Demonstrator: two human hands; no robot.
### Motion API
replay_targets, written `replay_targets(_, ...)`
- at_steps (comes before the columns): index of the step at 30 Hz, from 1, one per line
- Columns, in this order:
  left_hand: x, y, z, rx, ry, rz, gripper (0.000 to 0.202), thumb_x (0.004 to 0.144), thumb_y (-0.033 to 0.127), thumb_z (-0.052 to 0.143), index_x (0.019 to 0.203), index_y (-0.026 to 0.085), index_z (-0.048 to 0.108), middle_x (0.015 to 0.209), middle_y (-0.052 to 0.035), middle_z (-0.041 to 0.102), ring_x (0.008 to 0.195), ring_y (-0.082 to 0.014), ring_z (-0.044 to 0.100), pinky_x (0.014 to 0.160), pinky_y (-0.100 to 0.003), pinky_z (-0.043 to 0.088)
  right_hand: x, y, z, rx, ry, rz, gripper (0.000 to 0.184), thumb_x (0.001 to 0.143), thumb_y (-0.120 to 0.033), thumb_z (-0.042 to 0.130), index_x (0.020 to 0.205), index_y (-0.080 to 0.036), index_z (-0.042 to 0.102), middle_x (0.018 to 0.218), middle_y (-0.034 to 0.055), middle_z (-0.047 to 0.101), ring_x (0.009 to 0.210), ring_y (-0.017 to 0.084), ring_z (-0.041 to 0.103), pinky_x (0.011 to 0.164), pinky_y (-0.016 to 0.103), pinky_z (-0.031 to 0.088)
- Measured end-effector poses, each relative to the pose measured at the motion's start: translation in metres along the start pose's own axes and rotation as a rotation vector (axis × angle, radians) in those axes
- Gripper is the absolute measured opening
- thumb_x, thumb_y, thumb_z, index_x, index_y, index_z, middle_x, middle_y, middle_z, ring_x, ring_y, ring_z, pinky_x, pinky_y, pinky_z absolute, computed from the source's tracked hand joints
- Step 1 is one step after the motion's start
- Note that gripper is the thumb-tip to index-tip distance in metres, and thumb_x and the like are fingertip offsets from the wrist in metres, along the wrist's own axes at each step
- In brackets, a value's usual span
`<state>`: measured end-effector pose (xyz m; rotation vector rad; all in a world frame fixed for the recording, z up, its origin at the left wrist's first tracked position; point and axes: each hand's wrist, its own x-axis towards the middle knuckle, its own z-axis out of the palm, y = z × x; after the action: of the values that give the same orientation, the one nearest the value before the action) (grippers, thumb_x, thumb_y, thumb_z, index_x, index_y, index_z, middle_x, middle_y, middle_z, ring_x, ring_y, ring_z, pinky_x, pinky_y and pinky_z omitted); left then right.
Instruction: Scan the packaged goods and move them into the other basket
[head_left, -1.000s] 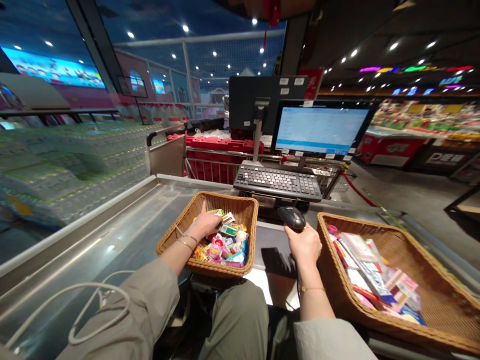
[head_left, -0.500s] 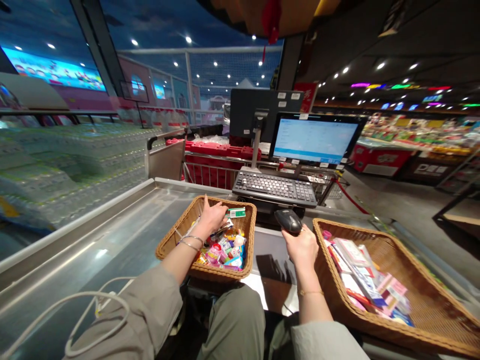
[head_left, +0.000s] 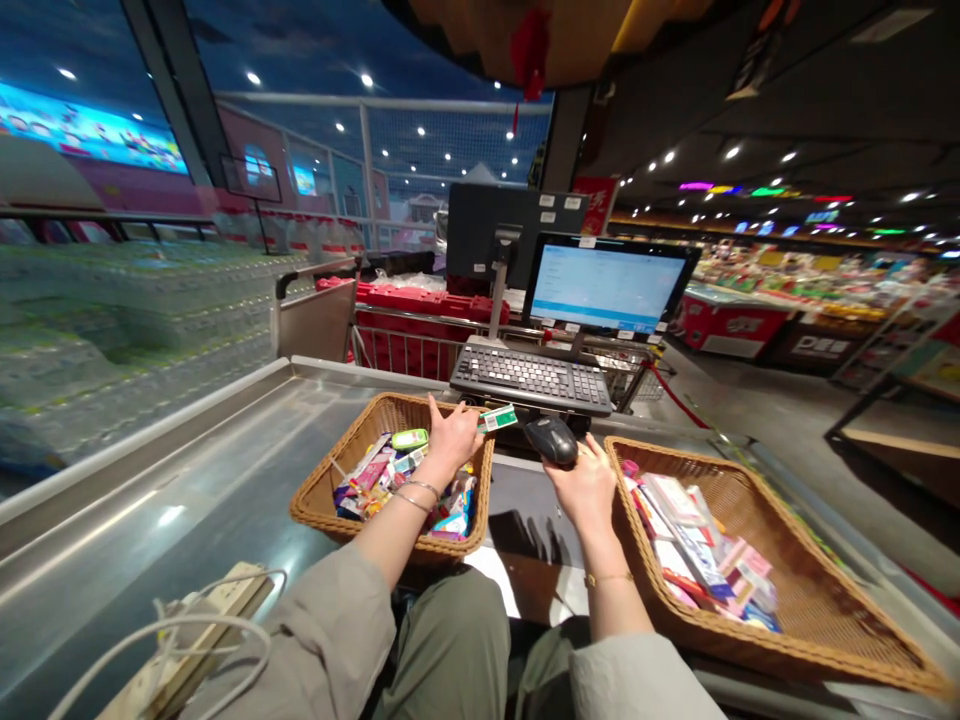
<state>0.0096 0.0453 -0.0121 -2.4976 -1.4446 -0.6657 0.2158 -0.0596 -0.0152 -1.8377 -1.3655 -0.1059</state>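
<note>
Over the right rim of the left wicker basket [head_left: 315, 497], my left hand [head_left: 454, 440] grips a small green and white box [head_left: 498, 418] that points toward the scanner. Small colourful packets [head_left: 373, 480] fill that basket. My right hand [head_left: 589, 490] is wrapped around a black handheld barcode scanner [head_left: 552, 441], its head turned to the left, close to the box but apart from it. Just right of my right hand stands a second wicker basket [head_left: 832, 590], with several boxes and packets [head_left: 709, 550] heaped in its left part.
A black keyboard [head_left: 532, 376] and a lit monitor [head_left: 611, 285] stand beyond the hands. The metal counter [head_left: 225, 460] carries a power strip with white cable [head_left: 202, 625] at lower left. Behind is a shopping cart [head_left: 401, 350] with red crates.
My left hand has lifted the green and white box and moved right, to the basket's rim, nearer the scanner. The view has turned slightly; my right hand still holds the scanner.
</note>
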Motion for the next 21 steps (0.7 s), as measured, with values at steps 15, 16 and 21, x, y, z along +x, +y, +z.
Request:
replay_targets(15,0.008,0.041,0.018,-0.004,0.101,0.047,0.019,0.088,0.020,0.060,0.106,0.017,0.065,0.112,-0.0137,0.074,0.129,-0.0329,0.058,0.116,-0.076,-0.004,-0.013,0.015,0.009,0.008,0.045,-0.083,0.030,0.072,-0.034,0.069,0.097,-0.019,0.074,0.108,0.0106,0.075,0.132,0.033,0.050,0.107,0.050,0.037)
replay_targets(16,0.009,0.041,0.019,-0.004,0.102,0.052,0.019,0.088,0.020,0.060,0.106,0.017,0.065,0.113,-0.0138,0.074,0.129,-0.0327,0.058,0.116,-0.076,-0.004,-0.013,0.015,0.009,0.010,0.049,-0.085,0.030,0.072,-0.034,0.069,0.098,-0.019,0.074,0.108,0.0107,0.075,0.132,0.032,0.050,0.107,0.049,0.037)
replay_targets(21,0.010,0.042,0.020,0.003,0.102,0.072,0.020,0.088,0.021,0.061,0.108,0.017,0.065,0.115,-0.0143,0.073,0.129,-0.0319,0.058,0.116,-0.076,-0.003,-0.014,0.014,0.007,0.007,0.044,-0.095,0.028,0.072,-0.034,0.069,0.095,-0.019,0.074,0.107,0.0110,0.075,0.133,0.032,0.050,0.107,0.047,0.037)
